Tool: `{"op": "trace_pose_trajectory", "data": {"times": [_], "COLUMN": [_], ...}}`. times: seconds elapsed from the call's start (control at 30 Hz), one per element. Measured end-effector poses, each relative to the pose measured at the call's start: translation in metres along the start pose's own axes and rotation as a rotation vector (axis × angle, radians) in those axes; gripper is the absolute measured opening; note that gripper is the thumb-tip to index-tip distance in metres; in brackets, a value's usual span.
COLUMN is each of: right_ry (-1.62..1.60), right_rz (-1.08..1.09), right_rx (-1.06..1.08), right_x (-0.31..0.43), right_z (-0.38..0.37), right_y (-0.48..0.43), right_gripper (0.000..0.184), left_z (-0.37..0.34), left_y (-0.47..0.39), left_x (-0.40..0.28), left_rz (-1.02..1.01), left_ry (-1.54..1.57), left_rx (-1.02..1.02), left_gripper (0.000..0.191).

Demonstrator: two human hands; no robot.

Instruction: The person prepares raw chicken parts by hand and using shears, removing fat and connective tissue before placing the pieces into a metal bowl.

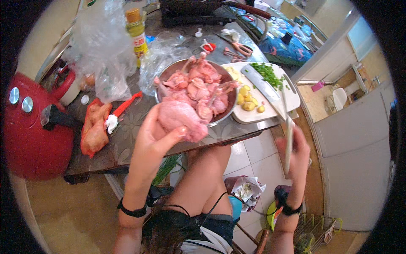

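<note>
My left hand [158, 133] grips a piece of raw poultry [180, 117] at the near rim of a metal bowl. The metal bowl [229, 116] is heaped with raw poultry pieces [199, 85]. Past the table's front edge, right of the bowl, my right hand [295, 149] is closed around a long, thin, pale implement [288, 146], blurred; its kind cannot be told. Its far end reaches over a white cutting board [250, 117]. On the board lie a cleaver [261, 84], chopped green herbs [268, 73], pieces of ginger [247, 100] and pale slices [234, 73].
Left of the bowl are a red mesh bag of ginger-like roots [95, 127], a red appliance [35, 133], crumpled plastic bags [101, 47] and an oil bottle [137, 35]. Scissors [242, 49] lie behind. A lined bin [247, 190] stands on the tiled floor below.
</note>
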State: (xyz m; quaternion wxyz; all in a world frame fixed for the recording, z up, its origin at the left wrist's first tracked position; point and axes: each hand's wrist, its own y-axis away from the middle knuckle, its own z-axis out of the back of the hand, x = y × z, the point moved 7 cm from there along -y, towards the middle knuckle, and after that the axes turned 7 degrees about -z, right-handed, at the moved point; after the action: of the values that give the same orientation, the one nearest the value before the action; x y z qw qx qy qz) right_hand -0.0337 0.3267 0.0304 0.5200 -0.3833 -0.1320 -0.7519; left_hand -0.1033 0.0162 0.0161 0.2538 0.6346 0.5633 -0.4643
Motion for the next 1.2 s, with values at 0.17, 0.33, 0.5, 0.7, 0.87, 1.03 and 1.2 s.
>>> {"op": "trace_pose_trajectory", "data": {"times": [0.17, 0.33, 0.5, 0.7, 0.87, 1.03, 1.2], "right_ry": [0.228, 0.477, 0.176, -0.331, -0.274, -0.185, -0.210], "right_rz": [-0.092, 0.046, 0.087, -0.047, 0.092, 0.100, 0.080], "right_rx": [-0.064, -0.097, -0.055, 0.334, 0.569, 0.750, 0.756], "right_x": [-0.047, -0.084, -0.049, 0.006, 0.037, 0.054, 0.061], "right_z": [0.017, 0.013, -0.002, -0.056, -0.090, -0.104, -0.097], "right_y": [-0.083, -0.142, -0.124, -0.009, 0.051, 0.068, 0.065], "right_gripper": [0.032, 0.042, 0.044, 0.063, 0.063, 0.063, 0.062], "left_z": [0.004, -0.001, 0.001, 0.007, 0.010, 0.020, 0.014], "left_y": [0.002, 0.003, 0.009, 0.006, 0.001, 0.000, -0.002], "left_x": [-0.008, -0.006, -0.004, 0.000, -0.002, 0.005, 0.001], "left_rz": [0.054, 0.044, -0.006, -0.024, -0.068, -0.039, -0.074], "left_ry": [0.046, 0.126, 0.081, 0.174, 0.209, 0.307, 0.204], "left_rx": [-0.075, -0.027, -0.107, -0.142, -0.177, -0.137, -0.145], "left_gripper": [0.054, 0.055, 0.058, 0.056, 0.054, 0.042, 0.052]}}
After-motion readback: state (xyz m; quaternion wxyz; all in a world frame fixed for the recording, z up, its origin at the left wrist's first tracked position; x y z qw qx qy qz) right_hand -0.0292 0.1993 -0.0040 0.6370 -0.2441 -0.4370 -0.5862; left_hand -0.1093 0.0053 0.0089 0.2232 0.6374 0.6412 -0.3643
